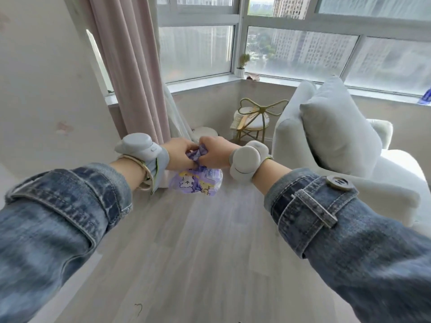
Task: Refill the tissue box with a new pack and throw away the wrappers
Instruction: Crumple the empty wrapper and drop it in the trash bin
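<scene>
A purple tissue pack (pixel 197 183) with cartoon prints hangs in the air in front of me, above the wooden floor. My left hand (pixel 179 155) and my right hand (pixel 215 153) meet at its top, and both pinch the bunched purple wrapper there. The fingertips are partly hidden in the crumpled plastic. Both arms wear denim sleeves and grey wrist devices. No tissue box is in view.
A white sofa (pixel 349 183) with a grey cushion (pixel 338 127) stands on the right. A gold bow-backed stool (pixel 254 122) sits in the window corner. A pink curtain (pixel 130 66) hangs at the left, with a small white round object (pixel 205 131) on the floor beyond my hands.
</scene>
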`<state>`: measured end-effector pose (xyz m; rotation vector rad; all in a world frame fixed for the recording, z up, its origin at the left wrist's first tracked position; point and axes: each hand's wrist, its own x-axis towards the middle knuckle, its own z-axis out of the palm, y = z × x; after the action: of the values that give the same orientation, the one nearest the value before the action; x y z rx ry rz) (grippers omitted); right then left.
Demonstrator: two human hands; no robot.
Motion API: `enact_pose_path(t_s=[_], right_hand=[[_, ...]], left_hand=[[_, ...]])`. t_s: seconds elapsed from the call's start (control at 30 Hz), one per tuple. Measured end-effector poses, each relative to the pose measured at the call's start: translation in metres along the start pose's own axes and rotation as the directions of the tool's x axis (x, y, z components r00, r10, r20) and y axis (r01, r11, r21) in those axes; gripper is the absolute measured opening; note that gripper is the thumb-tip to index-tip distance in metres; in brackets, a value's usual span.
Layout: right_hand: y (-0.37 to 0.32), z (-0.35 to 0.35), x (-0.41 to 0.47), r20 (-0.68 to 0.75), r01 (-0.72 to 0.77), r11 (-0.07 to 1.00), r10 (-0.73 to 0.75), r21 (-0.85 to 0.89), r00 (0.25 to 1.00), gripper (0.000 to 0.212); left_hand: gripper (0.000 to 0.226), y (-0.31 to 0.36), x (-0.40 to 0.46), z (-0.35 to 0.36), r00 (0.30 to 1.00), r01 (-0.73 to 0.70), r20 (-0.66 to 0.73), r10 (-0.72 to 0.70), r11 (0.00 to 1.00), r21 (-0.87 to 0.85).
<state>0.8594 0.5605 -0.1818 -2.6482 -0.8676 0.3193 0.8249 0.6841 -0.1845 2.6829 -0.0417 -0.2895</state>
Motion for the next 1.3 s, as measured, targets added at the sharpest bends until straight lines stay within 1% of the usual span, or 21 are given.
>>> enact_pose_path(t_s=[0.07,0.17,0.23,0.27,0.3,0.37,0.4,0.43,0.53,0.63,0.73,0.8,0.93,1.0,1.1,1.2,1.23,1.27,1.3], right_hand=[[0.015,-0.009,0.047,0.001,0.006,1.0,-0.006,0.005,1.0,0.013],[0.043,-0.019,0.126,0.018,-0.024,1.0,0.024,0.005,1.0,0.016],[0.06,-0.031,0.179,0.01,-0.027,1.0,0.027,-0.009,1.0,0.016],[0.069,-0.037,0.201,0.014,-0.04,0.999,0.04,-0.005,0.999,0.018],[0.078,-0.047,0.227,0.013,-0.054,0.999,0.054,-0.007,0.998,0.025],[0.09,-0.056,0.249,0.013,-0.073,0.997,0.073,-0.002,0.997,0.035],[0.101,-0.069,0.271,-0.024,-0.075,0.997,0.075,0.025,0.997,0.036],[0.117,-0.078,0.292,-0.04,-0.097,0.994,0.099,0.048,0.994,0.037],[0.163,-0.1,0.339,-0.033,-0.156,0.988,0.157,0.017,0.987,0.038],[0.213,-0.125,0.39,-0.025,-0.171,0.985,0.171,-0.013,0.985,0.033],[0.257,-0.143,0.449,0.01,-0.15,0.988,0.15,-0.029,0.989,0.018],[0.284,-0.163,0.496,0.024,-0.12,0.992,0.122,-0.045,0.992,0.013],[0.306,-0.179,0.554,0.081,-0.059,0.998,0.062,-0.037,0.995,0.014],[0.312,-0.182,0.594,0.106,-0.011,0.999,0.015,-0.041,0.994,0.014],[0.319,-0.178,0.65,0.142,0.022,1.0,-0.02,-0.011,0.99,0.013],[0.326,-0.181,0.711,0.159,0.045,0.999,-0.042,-0.013,0.986,0.013],[0.328,-0.181,0.731,0.166,0.027,1.0,-0.027,-0.001,0.986,0.011],[0.33,-0.183,0.751,0.162,0.017,1.0,-0.016,-0.003,0.987,0.014],[0.331,-0.189,0.772,0.153,0.018,1.0,-0.015,-0.015,0.988,0.021]], left_hand=[[0.031,-0.014,0.048,-0.016,1.0,0.002,0.007,-0.002,1.0,0.023],[0.032,-0.039,0.128,-0.036,1.0,0.011,0.02,-0.012,0.999,0.042],[0.033,-0.051,0.18,-0.051,1.0,-0.01,0.018,0.009,0.999,0.051],[0.034,-0.057,0.205,-0.057,1.0,-0.012,0.018,0.012,0.999,0.048],[0.035,-0.06,0.233,-0.07,1.0,-0.016,0.018,0.015,0.998,0.062],[0.036,-0.063,0.262,-0.08,0.999,-0.037,0.022,0.036,0.998,0.06],[0.036,-0.063,0.292,-0.093,0.998,-0.065,0.018,0.064,0.996,0.061],[0.035,-0.062,0.32,-0.1,0.997,-0.075,0.021,0.074,0.996,0.047],[0.034,-0.051,0.393,-0.107,0.992,-0.116,0.045,0.114,0.992,0.047],[0.033,-0.041,0.469,-0.111,0.992,-0.126,0.04,0.123,0.99,0.057],[0.034,-0.038,0.539,-0.117,0.997,-0.082,0.014,0.082,0.996,0.032],[0.034,-0.038,0.59,-0.127,0.999,-0.044,-0.002,0.044,0.999,0.024],[0.035,-0.052,0.639,-0.142,1.0,0.007,-0.016,-0.007,1.0,-0.001],[0.035,-0.067,0.666,-0.152,0.998,0.053,-0.027,-0.052,0.998,0.023],[0.036,-0.098,0.707,-0.169,0.994,0.113,0.006,-0.113,0.993,0.04],[0.038,-0.126,0.755,-0.186,0.989,0.144,0.025,-0.146,0.987,0.068],[0.041,-0.134,0.771,-0.192,0.987,0.153,0.032,-0.156,0.986,0.063],[0.043,-0.143,0.788,-0.198,0.987,0.16,0.021,-0.161,0.985,0.062],[0.043,-0.15,0.803,-0.209,0.986,0.164,0.016,-0.166,0.984,0.07]])
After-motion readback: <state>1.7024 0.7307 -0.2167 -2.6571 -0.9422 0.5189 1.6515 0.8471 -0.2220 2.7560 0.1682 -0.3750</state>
